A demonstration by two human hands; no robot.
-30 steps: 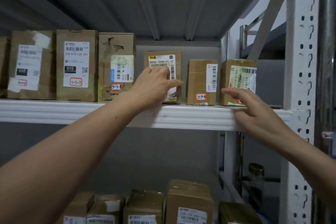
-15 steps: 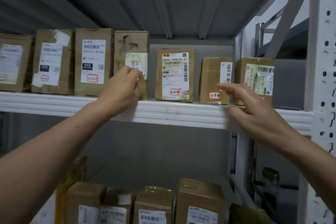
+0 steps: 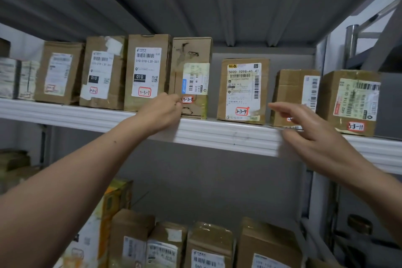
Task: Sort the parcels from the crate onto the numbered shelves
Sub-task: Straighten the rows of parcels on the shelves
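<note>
Top white metal shelf (image 3: pixel 217 135) carries a row of brown cardboard parcels, all upright, labels facing out along the front edge. Left grip (image 3: pixel 161 109) is up at the front lip, abt mid-shelf, fingers bunched and curled against the lower left corner of the tall brown cardboard parcel w/ torn front (image 3: pixel 191 61). Fingertips sit right at its red-ringed sticker reading 3-3-8 (image 3: pixel 187 99). Can't tell if it's pinching that corner or only pressing on it.

That parcel stands tight beside the tall brown box marked 3-3-7 (image 3: pixel 148 67) on its left. There's a gap on its right before the shorter brown box marked 3-3-9 (image 3: pixel 241 87).

Right grip (image 3: pixel 315 137) is wide, fingers loose and spread, forefinger pointing left, holding nothing. It hangs in front of the small taped brown carton (image 3: pixel 291 91) near the shelf's right end and covers that carton's number. Next to that, by the right-hand edge, sits a brown box marked 3-3-11 (image 3: pixel 352 102).

Lower shelf has more brown cardboard parcels (image 3: pixel 208 243) standing in a row, plus a yellow-orange printed box (image 3: pixel 113 202) at their left
</note>
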